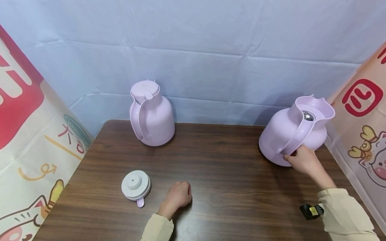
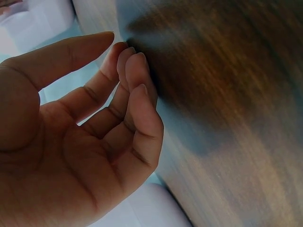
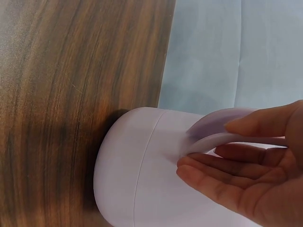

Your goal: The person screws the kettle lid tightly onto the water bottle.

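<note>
Lidless, bulbous lilac plastic jug [image 1: 274, 135] at right rear of brown wood-grain tabletop [image 1: 217, 164], gripped at handle [image 1: 298, 138] by right hand [image 1: 304, 160], with left hand [image 1: 178, 195] loosely curled, empty; apparently at grasping step, next needing steadiness

Right jug [image 1: 277, 134]: smooth plastic; metal liner [image 1: 308, 116]: glossy. Tabletop [image 1: 211, 160]: wood-grain, soft sheen. Backdrop [image 1: 196, 77]: creased matt cloth.

The lidded jug [image 1: 159, 122] and open jug [image 1: 277, 132] flank a wide passage across the table [image 1: 217, 160].
</note>
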`<state>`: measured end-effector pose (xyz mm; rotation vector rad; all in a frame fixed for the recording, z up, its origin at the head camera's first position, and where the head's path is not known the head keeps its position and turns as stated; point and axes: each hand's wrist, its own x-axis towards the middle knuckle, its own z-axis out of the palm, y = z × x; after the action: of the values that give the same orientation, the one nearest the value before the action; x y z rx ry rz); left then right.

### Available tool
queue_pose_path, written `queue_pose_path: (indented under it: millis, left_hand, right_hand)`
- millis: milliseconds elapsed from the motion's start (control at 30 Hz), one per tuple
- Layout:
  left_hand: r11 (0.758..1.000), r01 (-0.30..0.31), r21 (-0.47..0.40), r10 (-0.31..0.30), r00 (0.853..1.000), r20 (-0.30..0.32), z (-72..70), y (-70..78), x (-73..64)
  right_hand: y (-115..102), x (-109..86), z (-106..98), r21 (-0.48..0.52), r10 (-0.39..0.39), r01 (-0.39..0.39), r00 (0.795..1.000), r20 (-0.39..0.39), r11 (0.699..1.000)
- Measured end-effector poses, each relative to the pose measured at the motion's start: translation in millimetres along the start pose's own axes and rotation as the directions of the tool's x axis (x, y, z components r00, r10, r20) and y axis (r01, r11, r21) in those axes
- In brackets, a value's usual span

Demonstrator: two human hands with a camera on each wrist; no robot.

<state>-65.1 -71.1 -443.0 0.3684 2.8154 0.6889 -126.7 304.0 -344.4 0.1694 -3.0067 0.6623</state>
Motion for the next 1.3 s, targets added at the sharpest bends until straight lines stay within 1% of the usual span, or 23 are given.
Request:
queue_pose_path:
  millis: [100,433,667,1033,1300]
  left_hand:
    - [1.000,0.005,-0.002,-0.005,1.000,0.007,0.0,0.0,0.1]
    - [1.000,-0.013,0.000,0.013,1.000,-0.005,0.9,-0.2,0.2]
    - [1.000,0.008,-0.011,-0.008,1.000,0.015,2.1,-0.3,0.8]
    - [1.000,0.005,0.000,-0.005,1.000,0.008,3.0,-0.2,1.1]
    - [1.000,0.003,-0.013,-0.003,1.000,0.005,2.4,-0.4,1.0]
  right_hand:
    - [-0.2,-0.5,0.4,0.007,-0.016,0.016,1.000,-0.007,1.000]
    - [1.6,-0.7,0.7,0.028,-0.010,0.010,1.000,0.005,1.000]
    - [1.4,-0.7,0.7,0.030,-0.028,0.028,1.000,-0.007,0.999]
    - [3.7,-1.9,-0.2,0.048,-0.037,0.038,0.999,-0.015,0.998]
    - [3.2,-3.3,0.3,0.075,-0.024,0.024,1.000,-0.008,0.997]
